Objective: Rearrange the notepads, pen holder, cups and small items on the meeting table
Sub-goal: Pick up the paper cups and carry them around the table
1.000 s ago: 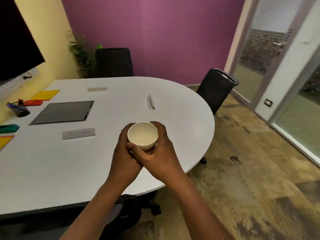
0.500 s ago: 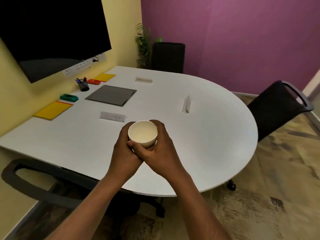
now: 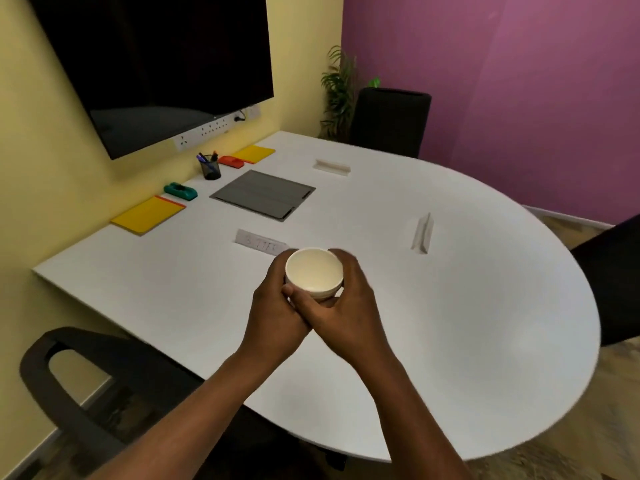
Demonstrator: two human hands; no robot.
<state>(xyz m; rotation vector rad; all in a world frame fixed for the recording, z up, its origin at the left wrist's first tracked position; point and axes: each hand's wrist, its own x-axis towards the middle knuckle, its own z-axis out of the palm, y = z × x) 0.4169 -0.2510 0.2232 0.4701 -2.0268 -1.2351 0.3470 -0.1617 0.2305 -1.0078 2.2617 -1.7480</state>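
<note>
At the lower left of the frame stands a black chair [image 3: 52, 375], pushed near the straight edge of the white table [image 3: 485, 341]. On the left part of the table, along the yellow wall, lies a yellow notepad [image 3: 147, 215]. Just up and right of it is a green tape dispenser [image 3: 180, 191], then a black mesh pen holder [image 3: 210, 168] with pens standing in it. A small red item [image 3: 231, 161] comes next, and a second yellow notepad [image 3: 254, 154] touches it. Above them a dark screen [image 3: 156, 64] hangs on the wall. A grey flat panel [image 3: 263, 195] lies right of the pen holder, and a white name card [image 3: 261, 242] lies below it.

In the centre of the frame the left hand [image 3: 277, 306] and the right hand [image 3: 349, 306] together hold a cream paper cup [image 3: 314, 271]. It is upright, its open mouth faces the camera, and it sits just below the name card. The grip of each hand is curled round the side of the cup, and the thumbs cross in front.

Farther right a folded white card [image 3: 422, 233] stands on the table, well apart from the cup.
</note>
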